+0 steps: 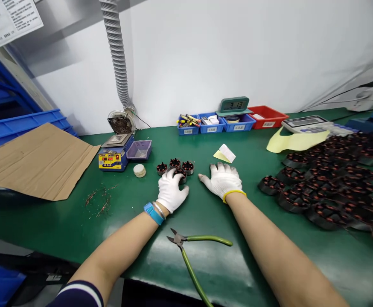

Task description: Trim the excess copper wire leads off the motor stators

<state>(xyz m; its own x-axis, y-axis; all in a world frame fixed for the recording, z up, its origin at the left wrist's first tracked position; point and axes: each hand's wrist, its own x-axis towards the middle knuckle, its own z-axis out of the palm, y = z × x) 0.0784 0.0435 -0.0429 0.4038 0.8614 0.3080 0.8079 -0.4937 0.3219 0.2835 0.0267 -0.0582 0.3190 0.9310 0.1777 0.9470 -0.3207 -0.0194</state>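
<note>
Stators (175, 164), four, small and copper-wound, stand on the table (205, 213) at the left hand (172, 191), whose gloved fingers rest over the nearest, whether grasping it one cannot tell. Right hand (223, 181), gloved, lies palm down with fingers spread, holding nothing, a folded paper slip (225, 153) just beyond it and larger stators (297, 200) massed to its right. Green-handled cutters (178, 239), splayed apart, lie between the forearms (132, 243), nearer the body than both hands.
</note>
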